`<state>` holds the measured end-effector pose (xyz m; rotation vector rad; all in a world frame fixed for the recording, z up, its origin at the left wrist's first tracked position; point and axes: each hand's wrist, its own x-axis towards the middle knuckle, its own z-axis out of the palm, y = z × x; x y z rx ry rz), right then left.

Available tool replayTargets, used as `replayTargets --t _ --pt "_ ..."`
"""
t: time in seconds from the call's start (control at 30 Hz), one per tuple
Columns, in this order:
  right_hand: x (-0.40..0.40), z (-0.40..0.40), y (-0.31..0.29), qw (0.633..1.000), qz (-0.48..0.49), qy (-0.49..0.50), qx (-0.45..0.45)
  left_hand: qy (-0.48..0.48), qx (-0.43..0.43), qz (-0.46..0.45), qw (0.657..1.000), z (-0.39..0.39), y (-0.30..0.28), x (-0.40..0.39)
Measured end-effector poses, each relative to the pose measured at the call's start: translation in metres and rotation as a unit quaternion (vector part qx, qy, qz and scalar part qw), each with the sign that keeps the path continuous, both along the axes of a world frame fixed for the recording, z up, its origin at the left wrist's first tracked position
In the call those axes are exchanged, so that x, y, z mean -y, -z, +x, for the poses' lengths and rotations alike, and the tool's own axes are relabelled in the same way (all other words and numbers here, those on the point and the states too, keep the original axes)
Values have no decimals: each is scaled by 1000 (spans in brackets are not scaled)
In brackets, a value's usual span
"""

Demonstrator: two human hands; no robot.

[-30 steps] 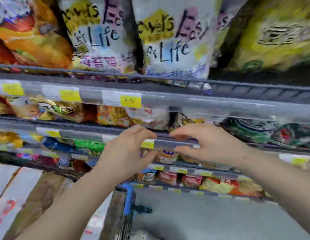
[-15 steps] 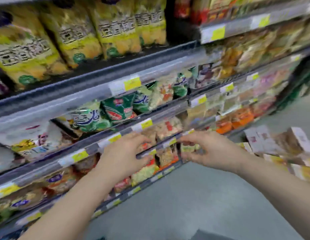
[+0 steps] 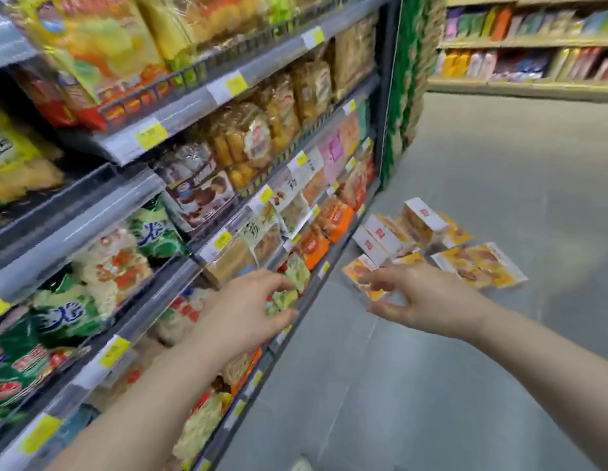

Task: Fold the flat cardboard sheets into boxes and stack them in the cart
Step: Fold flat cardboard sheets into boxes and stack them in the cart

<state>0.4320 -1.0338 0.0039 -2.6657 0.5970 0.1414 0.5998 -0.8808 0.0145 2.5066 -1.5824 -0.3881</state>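
In a shop aisle, our left hand [image 3: 243,312] and right hand [image 3: 421,300] hang spread, empty; we should reach the orange-and-white cardboard boxes [image 3: 428,246] on the grey floor [image 3: 465,368].

Folded boxes [image 3: 401,232] (white with red labels and orange food prints) clustered on the grey floor, right of centre in the frame. Flat cardboard sheets [image 3: 479,263] of the same print lying just beside them, face up, slightly overlapping.
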Motion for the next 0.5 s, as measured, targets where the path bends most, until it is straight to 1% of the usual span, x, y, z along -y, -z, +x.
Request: replayTargets --t 0.23,0.37,0.5 --pt "53 -22 16 993 18 118 -15 99 -26 10 995 12 16 94" --pt "86 -9 21 982 31 186 -22 154 -34 4 987 40 23 149" --pt "126 14 20 970 31 239 -40 209 -11 39 977 77 25 204"
